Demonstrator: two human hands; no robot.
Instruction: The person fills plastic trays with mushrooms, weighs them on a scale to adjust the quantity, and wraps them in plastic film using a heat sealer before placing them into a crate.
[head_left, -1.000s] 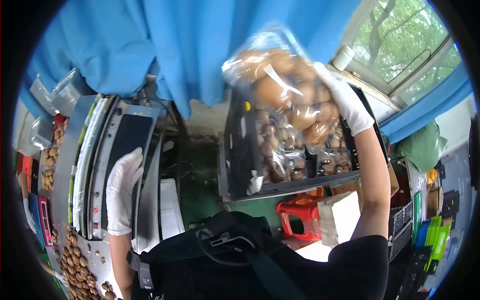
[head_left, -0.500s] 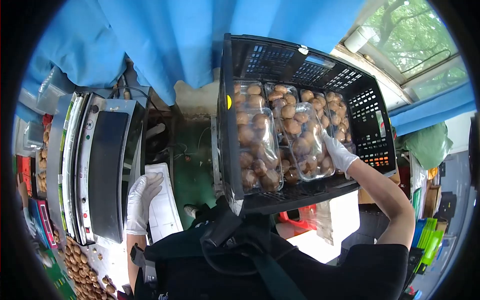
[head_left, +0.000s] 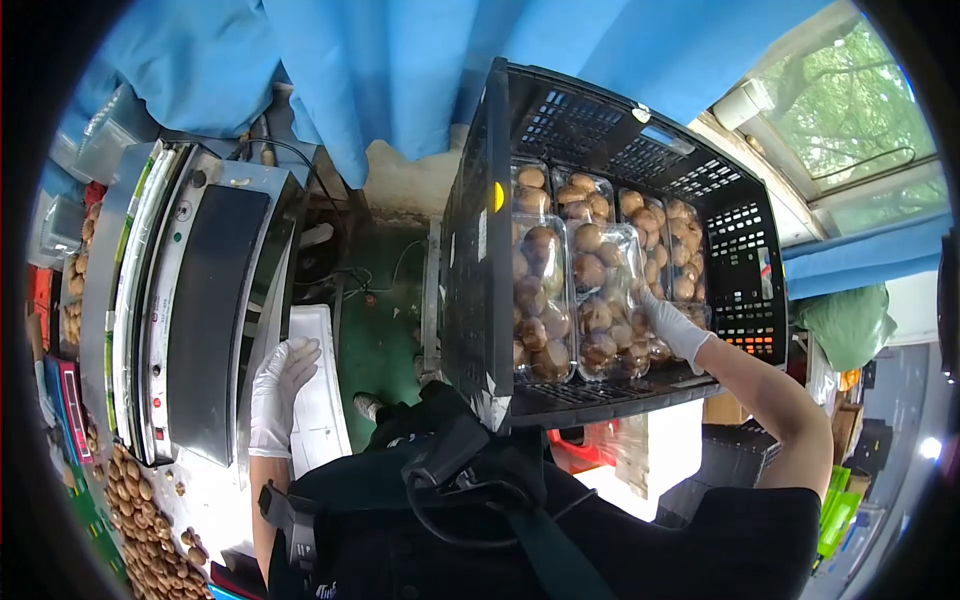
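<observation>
My right hand (head_left: 678,325), in a white glove, reaches into a black crate (head_left: 600,408). It grips the right side of a clear plastic pack of mushrooms (head_left: 606,300); the fingertips are partly hidden at the pack's edge. That pack lies on top of others, beside another mushroom pack (head_left: 541,300) on its left. More mushroom packs (head_left: 585,200) sit along the far side of the crate. My left hand (head_left: 283,392), also gloved, is empty with loosely bent fingers, close to the right side of a wrapping machine (head_left: 215,320).
A white foam box (head_left: 320,400) stands right of the machine. Loose mushrooms (head_left: 140,520) lie at the lower left. Blue curtain (head_left: 420,80) hangs behind the crate, with a window (head_left: 850,90) at upper right. A cable (head_left: 310,170) runs behind the machine.
The gripped pack has gone from slanted to nearly straight, lined up beside the left pack. My right hand stays at its side. The view has shifted, and my left hand remains by the machine.
</observation>
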